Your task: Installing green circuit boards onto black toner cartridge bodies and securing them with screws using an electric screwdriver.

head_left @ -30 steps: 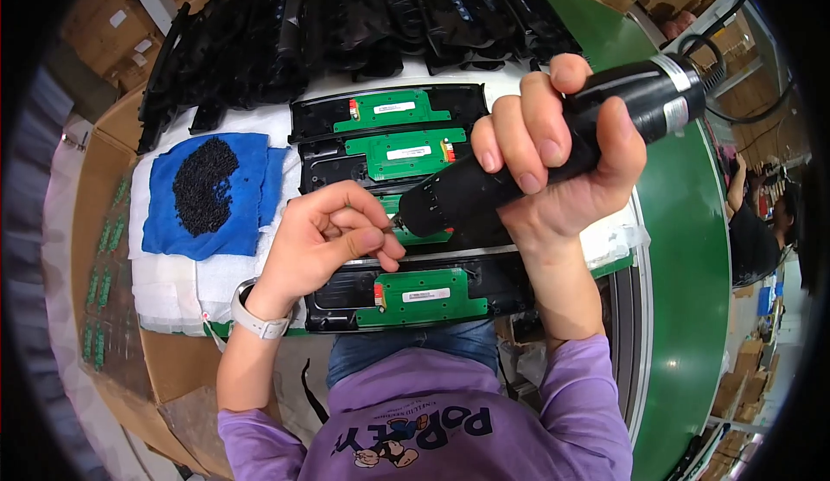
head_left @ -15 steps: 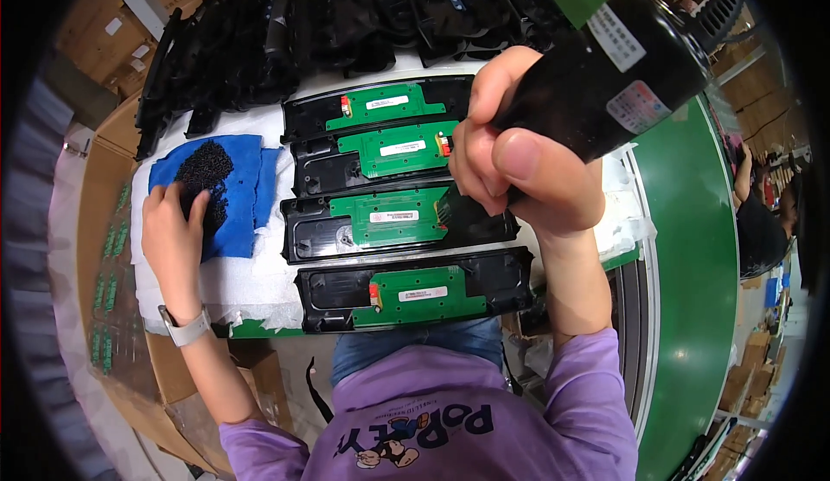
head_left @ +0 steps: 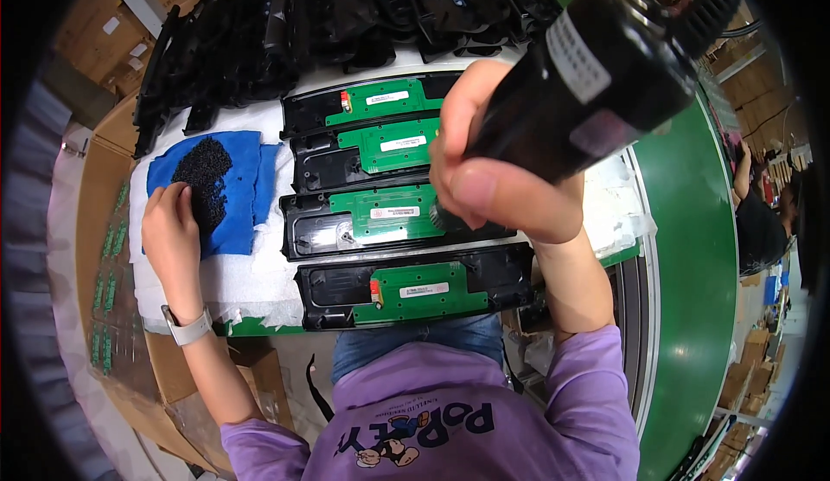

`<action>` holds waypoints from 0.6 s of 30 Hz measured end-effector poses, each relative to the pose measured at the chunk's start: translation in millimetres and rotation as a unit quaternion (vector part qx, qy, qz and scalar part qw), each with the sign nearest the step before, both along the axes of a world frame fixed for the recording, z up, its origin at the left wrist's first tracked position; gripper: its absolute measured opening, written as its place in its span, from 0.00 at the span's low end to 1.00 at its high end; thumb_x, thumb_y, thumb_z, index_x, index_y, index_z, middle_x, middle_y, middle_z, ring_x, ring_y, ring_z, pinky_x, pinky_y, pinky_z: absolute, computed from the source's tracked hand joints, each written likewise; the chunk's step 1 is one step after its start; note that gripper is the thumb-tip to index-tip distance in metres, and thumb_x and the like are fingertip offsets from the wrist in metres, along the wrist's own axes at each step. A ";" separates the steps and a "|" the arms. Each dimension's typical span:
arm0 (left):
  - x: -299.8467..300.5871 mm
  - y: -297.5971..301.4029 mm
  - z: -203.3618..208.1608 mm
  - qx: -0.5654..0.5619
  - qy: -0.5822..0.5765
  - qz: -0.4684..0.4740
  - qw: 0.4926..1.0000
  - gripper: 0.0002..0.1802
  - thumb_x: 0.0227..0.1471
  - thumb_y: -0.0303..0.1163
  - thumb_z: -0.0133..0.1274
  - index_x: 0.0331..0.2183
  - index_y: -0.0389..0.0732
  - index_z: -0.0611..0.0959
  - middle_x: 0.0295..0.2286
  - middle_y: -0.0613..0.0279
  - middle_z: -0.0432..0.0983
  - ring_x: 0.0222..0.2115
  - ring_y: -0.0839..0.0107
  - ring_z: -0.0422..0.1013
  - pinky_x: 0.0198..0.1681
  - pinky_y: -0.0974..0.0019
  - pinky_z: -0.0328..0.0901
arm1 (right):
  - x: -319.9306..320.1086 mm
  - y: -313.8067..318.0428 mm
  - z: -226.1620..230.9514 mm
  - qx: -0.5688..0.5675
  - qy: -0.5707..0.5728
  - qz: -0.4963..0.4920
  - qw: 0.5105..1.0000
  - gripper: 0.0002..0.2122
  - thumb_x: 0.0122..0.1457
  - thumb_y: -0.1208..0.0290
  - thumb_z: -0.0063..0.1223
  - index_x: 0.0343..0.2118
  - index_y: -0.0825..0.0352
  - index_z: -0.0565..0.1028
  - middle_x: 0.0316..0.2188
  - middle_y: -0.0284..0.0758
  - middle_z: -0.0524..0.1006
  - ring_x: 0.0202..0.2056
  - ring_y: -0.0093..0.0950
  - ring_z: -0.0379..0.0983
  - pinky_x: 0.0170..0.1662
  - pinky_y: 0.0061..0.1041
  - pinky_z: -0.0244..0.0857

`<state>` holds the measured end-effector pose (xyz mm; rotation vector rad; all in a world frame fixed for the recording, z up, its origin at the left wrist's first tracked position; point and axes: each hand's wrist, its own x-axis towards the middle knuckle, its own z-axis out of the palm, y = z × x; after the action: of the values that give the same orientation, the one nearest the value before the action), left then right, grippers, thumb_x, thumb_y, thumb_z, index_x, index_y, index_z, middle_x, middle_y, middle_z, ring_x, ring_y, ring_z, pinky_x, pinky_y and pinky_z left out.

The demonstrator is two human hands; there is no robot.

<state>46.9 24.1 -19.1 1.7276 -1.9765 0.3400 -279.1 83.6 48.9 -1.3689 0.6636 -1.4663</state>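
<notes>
My right hand [head_left: 488,183] is wrapped round a black electric screwdriver [head_left: 540,105], whose cable rises at the top right. Its lower end points down at the right end of the green circuit board [head_left: 372,218] in the third black panel from the back; whether the tip touches is hard to see. On the left, my left hand [head_left: 171,230] has thumb and fingers drawn together at the edge of a pile of small black screws [head_left: 206,174]. The pile lies on a blue cloth [head_left: 246,170]. Anything in that pinch is too small to make out.
Several black panels with green boards lie in a column, the nearest panel [head_left: 328,295] by the table edge. Long black plastic parts [head_left: 346,14] are heaped behind. A cardboard box [head_left: 112,157] stands at the left, and a green surface [head_left: 692,265] runs along the right.
The screwdriver and my right hand have shifted left and become more upright over the third panel. My left fingers have closed together and drawn back to the pile's edge.
</notes>
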 end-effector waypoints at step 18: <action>-124.6 13.5 17.0 0.223 0.328 -0.354 0.847 0.05 0.47 0.24 0.53 0.29 0.34 0.81 0.22 0.58 0.76 0.23 0.73 0.71 0.27 0.74 0.63 | -1.7 1.9 1.2 0.013 0.018 0.057 0.998 0.12 0.42 0.78 0.59 0.30 0.67 0.69 0.23 0.28 0.69 0.22 0.15 0.64 0.26 0.14 0.59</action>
<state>-77.7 37.5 -2.0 0.9719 -2.0340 -0.9089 -280.8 85.5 50.2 -1.3933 0.6163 -1.3406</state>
